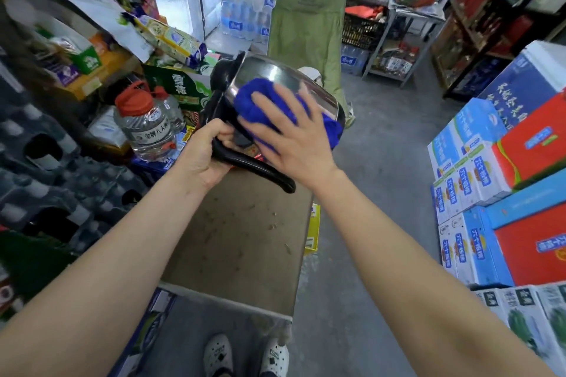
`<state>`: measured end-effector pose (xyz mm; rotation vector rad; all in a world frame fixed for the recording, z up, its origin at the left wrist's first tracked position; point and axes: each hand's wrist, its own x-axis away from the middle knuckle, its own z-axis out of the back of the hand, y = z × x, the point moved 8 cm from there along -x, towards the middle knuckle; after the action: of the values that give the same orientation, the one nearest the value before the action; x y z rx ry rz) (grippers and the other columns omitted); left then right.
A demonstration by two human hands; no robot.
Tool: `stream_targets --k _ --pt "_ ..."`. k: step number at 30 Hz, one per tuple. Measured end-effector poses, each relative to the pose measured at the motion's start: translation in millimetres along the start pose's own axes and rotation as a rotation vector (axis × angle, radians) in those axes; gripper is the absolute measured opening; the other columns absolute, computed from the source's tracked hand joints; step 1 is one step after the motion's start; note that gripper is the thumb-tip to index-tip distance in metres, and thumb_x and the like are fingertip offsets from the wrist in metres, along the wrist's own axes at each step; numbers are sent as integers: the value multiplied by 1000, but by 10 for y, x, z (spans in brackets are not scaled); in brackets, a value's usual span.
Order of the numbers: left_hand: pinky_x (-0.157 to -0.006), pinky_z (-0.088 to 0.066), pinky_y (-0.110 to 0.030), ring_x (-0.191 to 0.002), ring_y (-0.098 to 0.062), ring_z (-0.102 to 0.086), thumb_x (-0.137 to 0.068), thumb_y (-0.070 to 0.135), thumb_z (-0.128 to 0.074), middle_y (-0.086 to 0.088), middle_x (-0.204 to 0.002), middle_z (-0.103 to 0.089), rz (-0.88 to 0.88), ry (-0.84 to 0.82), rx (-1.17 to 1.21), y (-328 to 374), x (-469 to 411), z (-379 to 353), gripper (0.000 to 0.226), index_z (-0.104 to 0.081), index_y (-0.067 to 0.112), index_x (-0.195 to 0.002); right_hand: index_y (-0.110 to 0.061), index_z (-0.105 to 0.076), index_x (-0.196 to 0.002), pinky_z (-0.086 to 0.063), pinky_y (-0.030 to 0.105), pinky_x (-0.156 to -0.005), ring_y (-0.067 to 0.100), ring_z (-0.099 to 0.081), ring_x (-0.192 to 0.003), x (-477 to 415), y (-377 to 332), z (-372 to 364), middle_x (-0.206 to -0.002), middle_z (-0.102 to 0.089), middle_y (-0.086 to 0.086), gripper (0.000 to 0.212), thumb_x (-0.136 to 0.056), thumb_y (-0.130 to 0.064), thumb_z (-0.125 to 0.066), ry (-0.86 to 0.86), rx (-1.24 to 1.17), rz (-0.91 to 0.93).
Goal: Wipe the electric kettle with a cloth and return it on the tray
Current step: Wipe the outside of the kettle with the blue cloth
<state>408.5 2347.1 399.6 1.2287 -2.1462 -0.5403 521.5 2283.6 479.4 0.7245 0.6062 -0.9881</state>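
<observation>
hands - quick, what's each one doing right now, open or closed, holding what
Left hand: closed around the kettle's black handle, holding the kettle up.
Right hand: open, fingers spread, pressing the blue cloth against the kettle's side.

The blue cloth (269, 107) and right hand (291, 138) hide much of the kettle (275, 73) body. Shelf goods at ten o'clock (46, 40) are blurred, labels unreadable.

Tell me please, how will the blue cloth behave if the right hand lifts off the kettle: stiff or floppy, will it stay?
The blue cloth looks soft and floppy; it bunches under the right hand. It would probably slide off, since the steel kettle is smooth and tilted on its side. It seems light, because an open palm alone pins it while the left hand grips the handle.
</observation>
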Motion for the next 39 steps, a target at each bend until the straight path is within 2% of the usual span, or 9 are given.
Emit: stream_targets --k 6,12,14,19,21,26,29,34,39 --pt "-48 -33 -17 -38 -2 -34 -82 5 -52 12 -45 -37 -20 73 -150 198 -54 -9 28 -38 22 -65 -24 -66 -137 -29 63 -117 44 -38 -147 -180 572 11 -133 -69 8 47 -98 -46 -49 49 -121 -687" --pt "-40 -32 -13 -33 -1 -35 -93 26 -59 13 -43 -41 -32 43 -251 489 -71 -172 24 -51 20 -71 -24 -69 -135 -33 62 -116 44 -48 -141 -140 -24 -43 -149 -58 13 39 -98 -33 -61 -34 -89 -85" --pt "-40 -32 -15 -33 -1 -35 -92 26 -61 12 -43 -41 -24 57 -325 512 -78 -155 25 -52 20 -69 -24 -68 -136 -37 60 -114 42 -50 -140 -66 72 -34 -148 -58 13 40 -98 -32 -61 -39 -97 -67" --pt "-46 -29 -18 -35 -3 -34 -88 18 -65 11 -43 -40 -19 61 -400 514 -87 -237 27 -51 20 -65 -25 -57 -145 -36 43 -117 20 -46 -139 -96 640 -70 -150 -54 1 45 -102 -34 -47 37 -478 -902" --pt "-46 -29 -19 -35 -3 -34 -87 18 -66 10 -43 -41 -32 69 -450 536 -95 -296 27 -53 20 -63 -30 -57 -143 -35 46 -116 17 -45 -140 -198 635 -73 -153 -52 -4 45 -101 -37 -42 46 -499 -1027" --pt "-41 -30 -17 -35 -4 -35 -86 22 -68 9 -41 -42 -64 78 -418 569 -141 -340 19 -57 19 -70 -26 -62 -142 -30 57 -116 35 -43 -146 -328 -84 -69 -155 -51 7 48 -94 -33 -56 -18 -82 -530" --pt "-41 -31 -17 -36 -3 -35 -86 29 -70 10 -43 -43 -12 76 -417 533 -142 -191 25 -55 19 -68 -20 -54 -149 -31 55 -117 37 -41 -146 51 -129 -173 -157 -47 14 53 -97 -30 -58 -21 -78 -500" --pt "-42 -32 -21 -39 -6 -39 -79 27 -78 7 -45 -46 -21 131 -493 449 -153 178 25 -59 18 -65 -16 -38 -156 -30 39 -120 30 -40 -146 918 18 -547 -159 -43 12 58 -103 -39 -35 -36 -481 -1209" --pt "-43 -35 -20 -42 -6 -43 -78 23 -79 4 -57 -49 9 201 -559 314 -139 659 21 -61 17 -71 -19 -60 -134 -40 34 -112 26 -58 -124 1807 -250 -1055 -134 -64 8 35 -108 -25 -37 -122 -813 -1836"
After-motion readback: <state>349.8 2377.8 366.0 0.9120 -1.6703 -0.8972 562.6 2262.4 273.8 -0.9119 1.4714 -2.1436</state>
